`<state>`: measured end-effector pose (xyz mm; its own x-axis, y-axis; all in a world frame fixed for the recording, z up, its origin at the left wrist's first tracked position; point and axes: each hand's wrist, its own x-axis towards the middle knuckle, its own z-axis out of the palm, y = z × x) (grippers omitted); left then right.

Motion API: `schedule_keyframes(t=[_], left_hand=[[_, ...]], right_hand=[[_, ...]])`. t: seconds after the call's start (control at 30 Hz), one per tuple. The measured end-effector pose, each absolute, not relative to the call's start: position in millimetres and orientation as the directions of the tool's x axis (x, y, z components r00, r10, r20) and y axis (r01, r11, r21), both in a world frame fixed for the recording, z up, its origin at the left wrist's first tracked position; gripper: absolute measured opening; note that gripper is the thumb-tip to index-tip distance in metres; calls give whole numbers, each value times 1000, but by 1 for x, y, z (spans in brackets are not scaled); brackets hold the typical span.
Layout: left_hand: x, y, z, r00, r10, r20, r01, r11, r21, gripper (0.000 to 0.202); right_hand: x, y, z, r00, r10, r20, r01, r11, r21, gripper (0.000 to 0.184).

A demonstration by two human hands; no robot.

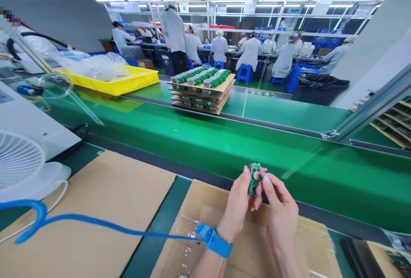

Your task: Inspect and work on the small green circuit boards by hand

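A small green circuit board [253, 186] with a round, pale component on its face is held upright in front of me. My left hand [239, 198] grips it along its left side between thumb and fingers. On the other side, my right hand [280, 201] has thumb and forefinger pinched at the board's right edge, close to the round component. Whether anything small sits between those fingertips is hidden. A blue wrist strap [214, 240] circles my left wrist, its cord trailing off to the left. Beneath both hands lies a cardboard sheet [205, 203] with clear tape on it.
Beyond the green conveyor belt [192, 141] stand stacked cardboard layers [221, 94] of boards and a yellow tray [141, 82] of plastic bags. A white fan [28, 171] and another cardboard sheet [125, 188] are at left. Boards [400, 261] lie lower right. Several people in white work behind.
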<state>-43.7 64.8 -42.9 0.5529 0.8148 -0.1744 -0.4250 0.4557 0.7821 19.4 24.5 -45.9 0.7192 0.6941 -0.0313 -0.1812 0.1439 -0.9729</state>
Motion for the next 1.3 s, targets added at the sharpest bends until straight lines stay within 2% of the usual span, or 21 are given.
schedule_keyframes(t=[0.33, 0.57, 0.9, 1.03, 1.17, 1.3], left_hand=[[-44, 64, -41, 501, 837, -221, -421, 458, 783, 59], [-42, 64, -40, 474, 836, -275, -510, 516, 688, 57], [-43, 65, -40, 475, 844, -248, -507, 493, 707, 52], [-43, 64, -41, 388, 869, -306, -445, 467, 764, 56], [-43, 62, -43, 317, 903, -289, -389, 402, 829, 55], [-41, 62, -43, 281, 881, -381, -421, 470, 776, 57]], right_hand=[[17, 25, -46, 645, 761, -73, -245, 116, -962, 32], [17, 26, -44, 624, 774, -108, -275, 88, -957, 39], [16, 26, -42, 684, 721, -114, -229, 64, -971, 37], [17, 26, -44, 684, 724, -90, -190, 58, -980, 31], [12, 27, -50, 685, 725, -75, -173, 61, -983, 28], [5, 29, -51, 698, 706, -119, -230, 63, -971, 34]])
